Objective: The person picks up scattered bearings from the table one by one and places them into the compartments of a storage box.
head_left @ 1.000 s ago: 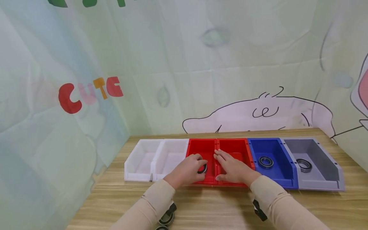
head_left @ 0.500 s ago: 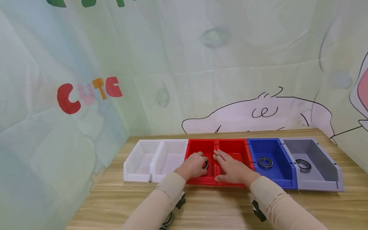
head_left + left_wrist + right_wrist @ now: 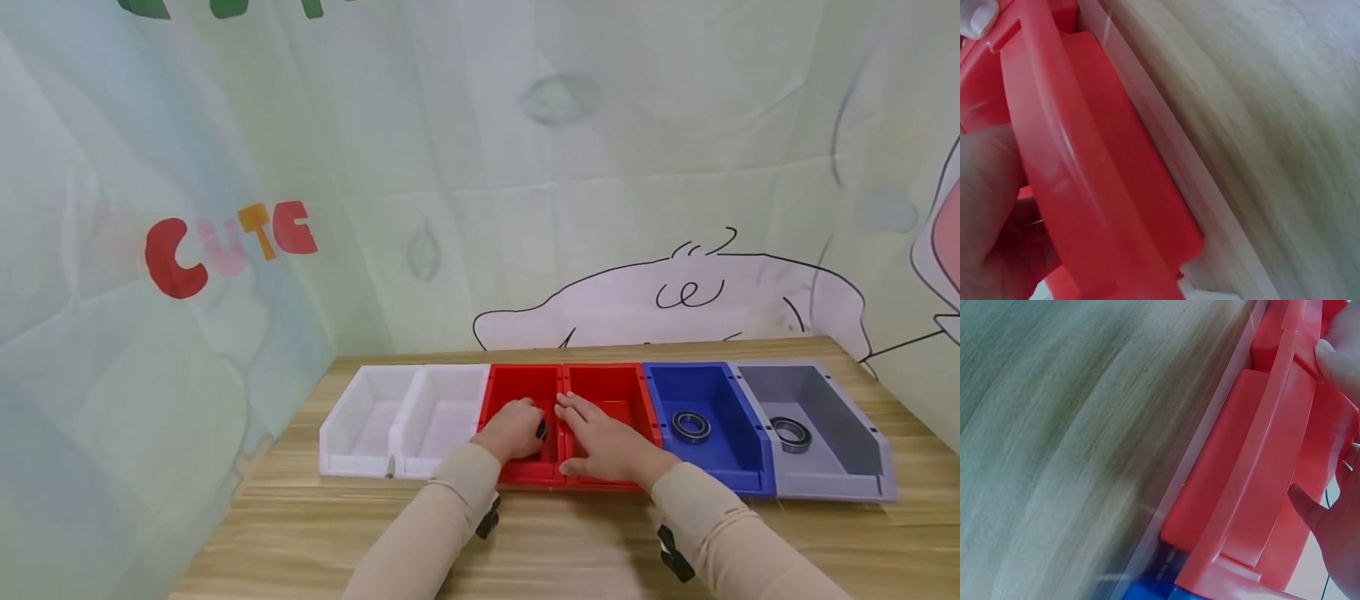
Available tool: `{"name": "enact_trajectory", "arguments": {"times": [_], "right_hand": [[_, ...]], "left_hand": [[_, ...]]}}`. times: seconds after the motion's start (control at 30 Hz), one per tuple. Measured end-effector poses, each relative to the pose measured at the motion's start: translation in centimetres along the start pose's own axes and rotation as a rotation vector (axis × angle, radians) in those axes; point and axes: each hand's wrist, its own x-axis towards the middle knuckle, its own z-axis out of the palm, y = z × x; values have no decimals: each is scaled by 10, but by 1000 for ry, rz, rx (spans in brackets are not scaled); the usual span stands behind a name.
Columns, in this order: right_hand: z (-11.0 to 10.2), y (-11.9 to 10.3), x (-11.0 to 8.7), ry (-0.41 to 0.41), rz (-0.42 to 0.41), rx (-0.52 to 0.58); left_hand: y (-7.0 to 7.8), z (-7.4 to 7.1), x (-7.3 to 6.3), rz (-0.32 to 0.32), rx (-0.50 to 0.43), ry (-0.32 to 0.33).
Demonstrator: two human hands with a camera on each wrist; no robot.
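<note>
Left grip (image 3: 512,429) inside left red bin (image 3: 527,377), curled, pinching dark bearing (image 3: 542,429); only sliver of bearing shows past fingers. Left wrist view: front wall of bin hides fingertips. Right grip (image 3: 609,443) spread, thumb apart, over divider between red bins; palm out of sight from head. Bearings in blue bin (image 3: 738,472) and grey bin (image 3: 832,484) unobstructed. Bench (image 3: 570,542) cut off at near edge.

The word "CUTE" (image 3: 232,246) stands on the cloth backdrop (image 3: 420,167) near nine o'clock, cropped green marks (image 3: 228,7) toward half-past ten being unreadable.
</note>
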Motion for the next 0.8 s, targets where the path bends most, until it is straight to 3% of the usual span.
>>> {"name": "enact_trajectory", "arguments": {"times": [0.37,0.6,0.8], "right_hand": [[-1,-2,-2,-9,9,25],[-3,-2,-2,-9,11,33],[-4,-1,-2,-13,10,36]], "left_hand": [[1,6,1,-34,-15,-8],[3,7,1,-30,27,-6],[9,-4,-8,8,57,23]]}}
